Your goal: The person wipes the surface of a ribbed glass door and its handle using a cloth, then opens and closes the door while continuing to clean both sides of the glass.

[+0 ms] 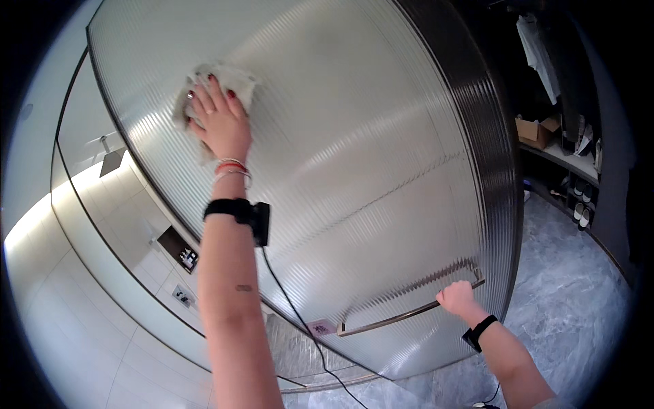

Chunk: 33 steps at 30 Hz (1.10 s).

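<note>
My left hand (222, 122) holds a pale cloth (245, 84) flat against a ribbed glass door panel (347, 153), high on its left part, fingers spread over the cloth. Lower right, my right hand (457, 298) is closed around the right part of a metal bar handle (393, 319) fixed to the same panel. Black straps with small devices circle both forearms, and a black cable (291, 301) hangs from the left one. Bracelets are on the left wrist. The palm and the cloth under it are hidden.
Left of the panel's dark metal edge, a tiled shower area has a shower head (112, 162) and a wall niche (178, 249) with bottles. At right, dark shelving (562, 158) holds an open cardboard box (534, 132) and shoes (581, 214) beside the grey marbled floor (557, 286).
</note>
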### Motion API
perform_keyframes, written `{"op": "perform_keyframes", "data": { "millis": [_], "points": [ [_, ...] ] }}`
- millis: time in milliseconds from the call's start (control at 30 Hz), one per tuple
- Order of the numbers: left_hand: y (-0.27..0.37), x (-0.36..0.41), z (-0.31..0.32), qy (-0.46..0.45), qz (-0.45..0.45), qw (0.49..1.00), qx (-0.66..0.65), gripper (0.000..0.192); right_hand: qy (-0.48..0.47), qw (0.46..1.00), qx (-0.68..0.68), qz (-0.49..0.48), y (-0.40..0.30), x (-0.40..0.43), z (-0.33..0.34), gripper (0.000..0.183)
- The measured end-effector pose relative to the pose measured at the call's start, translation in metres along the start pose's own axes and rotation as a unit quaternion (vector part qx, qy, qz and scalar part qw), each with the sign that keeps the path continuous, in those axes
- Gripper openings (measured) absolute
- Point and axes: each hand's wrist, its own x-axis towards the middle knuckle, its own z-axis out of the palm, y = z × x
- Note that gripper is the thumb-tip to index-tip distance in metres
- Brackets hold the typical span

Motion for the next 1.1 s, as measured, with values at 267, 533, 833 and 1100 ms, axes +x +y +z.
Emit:
{"op": "perform_keyframes", "data": {
  "millis": [267,533,833,1100],
  "points": [
    [0.054,-0.159,-0.063,-0.142,-0.030,0.989,-0.012,0.049,0.021,1.000,-0.016,-0.009,0.006,0.004,0.016,0.039],
    [0.083,-0.301,-0.112,-0.301,-0.066,0.950,-0.044,0.048,0.018,0.998,-0.019,-0.052,0.009,0.005,0.011,0.035],
    [0.047,-0.181,-0.075,-0.181,-0.063,0.981,0.045,0.051,0.024,0.998,0.016,-0.055,0.002,0.000,0.005,0.037],
    [-0.009,-0.017,0.002,-0.055,-0.066,0.996,-0.004,0.055,0.022,0.999,0.022,-0.010,0.007,0.004,0.015,0.037]
  ]
}}
